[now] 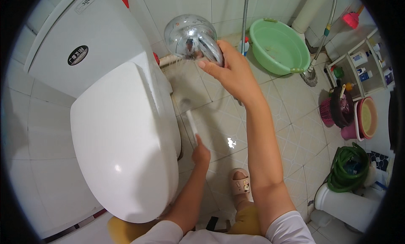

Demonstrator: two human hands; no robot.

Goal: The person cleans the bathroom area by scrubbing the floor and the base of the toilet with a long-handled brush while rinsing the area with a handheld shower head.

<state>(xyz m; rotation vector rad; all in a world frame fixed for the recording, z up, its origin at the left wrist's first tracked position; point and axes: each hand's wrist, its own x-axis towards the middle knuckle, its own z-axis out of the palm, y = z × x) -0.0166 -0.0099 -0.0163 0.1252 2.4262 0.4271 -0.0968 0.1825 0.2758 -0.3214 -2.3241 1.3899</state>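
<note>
My right hand (231, 71) is raised beside the toilet tank, its fingers closed on a shiny, rounded metal bowl-like vessel (187, 33). The vessel is tipped, and what look like streaks of water fall from its lower edge toward the floor. Lower down, my left hand (201, 153) grips the white handle of a brush (192, 122). The brush's pale head rests on or near the tiles beside the toilet base; its bristles are too blurred to make out. Left of both hands stands the white toilet (122, 147) with its lid down.
A green basin (301, 48) sits at the far wall, with a mop (310, 75) on its right. Along the right wall are a shelf (356, 90) of bottles, stacked tubs (366, 117) and a coiled green hose (337, 176). My slippered foot (240, 183) stands on tiles (270, 130).
</note>
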